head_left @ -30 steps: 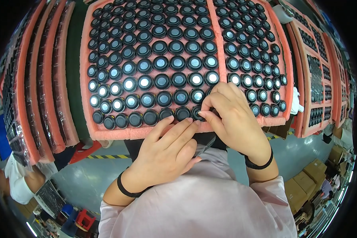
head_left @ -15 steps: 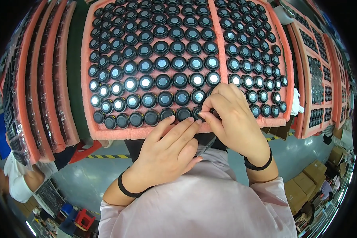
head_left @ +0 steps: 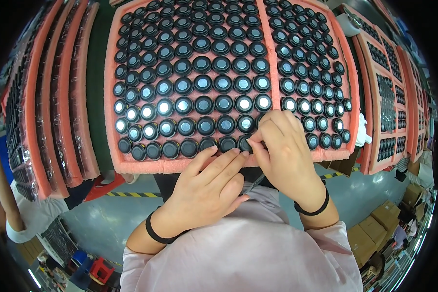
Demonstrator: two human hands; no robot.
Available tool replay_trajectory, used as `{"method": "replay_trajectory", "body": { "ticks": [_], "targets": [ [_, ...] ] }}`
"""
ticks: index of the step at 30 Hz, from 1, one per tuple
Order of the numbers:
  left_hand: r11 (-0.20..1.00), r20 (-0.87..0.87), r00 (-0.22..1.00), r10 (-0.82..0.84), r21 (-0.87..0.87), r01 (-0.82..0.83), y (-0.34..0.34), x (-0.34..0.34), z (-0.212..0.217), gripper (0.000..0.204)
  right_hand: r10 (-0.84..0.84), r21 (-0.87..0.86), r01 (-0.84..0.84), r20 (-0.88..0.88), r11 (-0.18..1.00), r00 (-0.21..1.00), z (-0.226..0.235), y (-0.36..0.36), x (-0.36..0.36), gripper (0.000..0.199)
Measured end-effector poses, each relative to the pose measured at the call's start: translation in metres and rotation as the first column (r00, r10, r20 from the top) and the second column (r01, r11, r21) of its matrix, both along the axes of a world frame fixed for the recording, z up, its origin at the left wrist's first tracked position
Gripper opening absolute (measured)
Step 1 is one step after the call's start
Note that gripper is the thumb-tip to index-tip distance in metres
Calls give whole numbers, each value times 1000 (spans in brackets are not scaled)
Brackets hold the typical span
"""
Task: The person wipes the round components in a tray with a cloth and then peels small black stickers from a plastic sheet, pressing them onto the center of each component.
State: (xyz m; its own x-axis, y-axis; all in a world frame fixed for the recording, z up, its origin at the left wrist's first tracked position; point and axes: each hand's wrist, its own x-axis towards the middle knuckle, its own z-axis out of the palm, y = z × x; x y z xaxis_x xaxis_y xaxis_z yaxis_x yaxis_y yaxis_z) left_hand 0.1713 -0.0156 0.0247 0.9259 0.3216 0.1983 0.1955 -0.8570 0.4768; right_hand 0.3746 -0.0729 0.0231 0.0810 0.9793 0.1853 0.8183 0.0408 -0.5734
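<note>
Rows of black round parts point(head_left: 202, 83) sit in a pink foam tray point(head_left: 146, 167) before me. Most carry a silver disc in the middle; the front row's visible tops are plain dark. At the front edge, my right hand point(head_left: 284, 151) pinches with thumb and index finger at a black round part point(head_left: 244, 142). My left hand point(head_left: 204, 187) lies beside it, fingers stretched out, their tips against the same part and the tray's edge. A thin dark strip point(head_left: 256, 182) shows between the hands; which hand holds it, if either, I cannot tell.
Pink foam trays point(head_left: 58, 107) stand layered with clear film at left. More filled foam trays point(head_left: 387, 97) lie at right. A person's arm point(head_left: 5, 180) is at far left. Below are a red stool point(head_left: 102, 270) and cardboard boxes point(head_left: 374, 224).
The tray sits slightly lower and further right in view. Both hands stay at the same front-row part, with the right fingers barely shifted. The other person's arm at left is now raised.
</note>
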Motion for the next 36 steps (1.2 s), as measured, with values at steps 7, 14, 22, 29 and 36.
{"method": "replay_trajectory", "body": {
  "ticks": [7,14,22,29,36],
  "targets": [
    [993,107,994,15,-116,-2,6,-10,-2,36,85,117,-82,-26,990,996,4,-13,14,25],
    [934,271,961,52,-355,49,18,-27,-2,41,265,55,-265,-384,963,884,22,-39,4,38],
    [937,269,956,116,-349,-16,14,-16,21,48,288,-15,-303,-262,953,921,31,-37,1,38],
    [994,155,983,96,-68,-86,7,-20,22,38,331,1,-340,-233,941,915,39,-26,2,38],
    [994,189,977,103,16,-108,3,-16,19,35,333,29,-340,-302,940,893,38,-25,-4,32]
  ]
}}
